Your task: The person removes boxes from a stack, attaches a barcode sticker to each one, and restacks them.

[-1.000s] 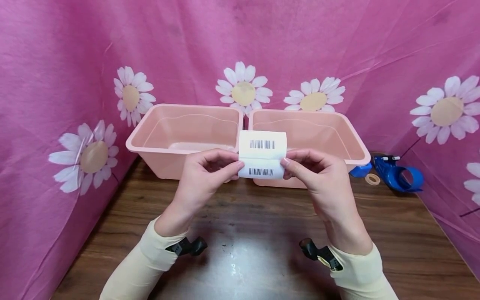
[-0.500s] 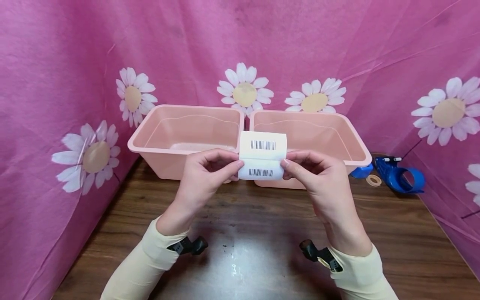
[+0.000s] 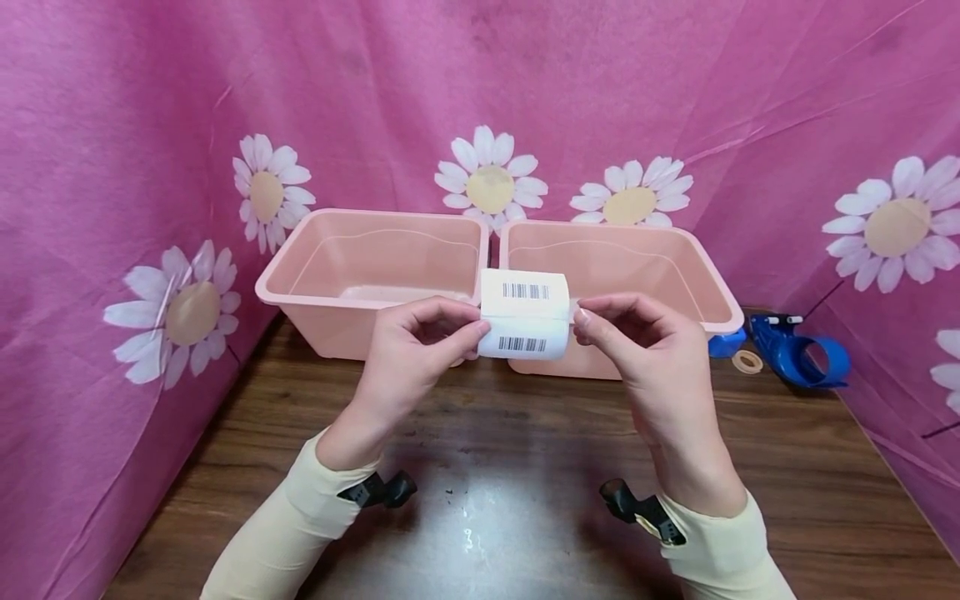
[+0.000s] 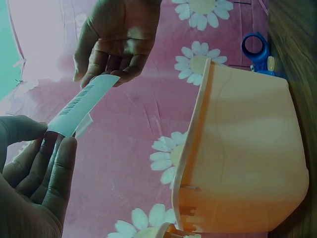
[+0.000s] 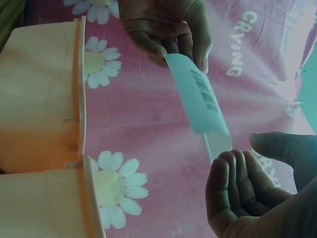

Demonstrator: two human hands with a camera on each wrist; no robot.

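A curled strip of white barcode labels (image 3: 523, 327), with two printed barcodes facing up, is held in the air before the two bins. My left hand (image 3: 411, 358) pinches its left edge between thumb and fingers. Just off the right edge is my right hand (image 3: 660, 375), its thumb and fingertips drawn apart. In the right wrist view the label strip (image 5: 195, 96) bends over, and its lower flap hangs close by the right fingertips (image 5: 223, 166). The left wrist view shows the left thumb (image 4: 29, 129) on top of the strip's near end.
Two pink plastic bins, a left one (image 3: 330, 321) and a right one (image 3: 716, 283), stand side by side on the wooden table (image 3: 480, 467). To their right lie a blue tape dispenser (image 3: 798, 358) and a tan ring (image 3: 747, 361). Pink flowered cloth (image 3: 360, 100) surrounds the table.
My right hand has let go of the label strip's right edge and moved slightly right. The left hand keeps its pinch; the strip's right side has tilted a little.
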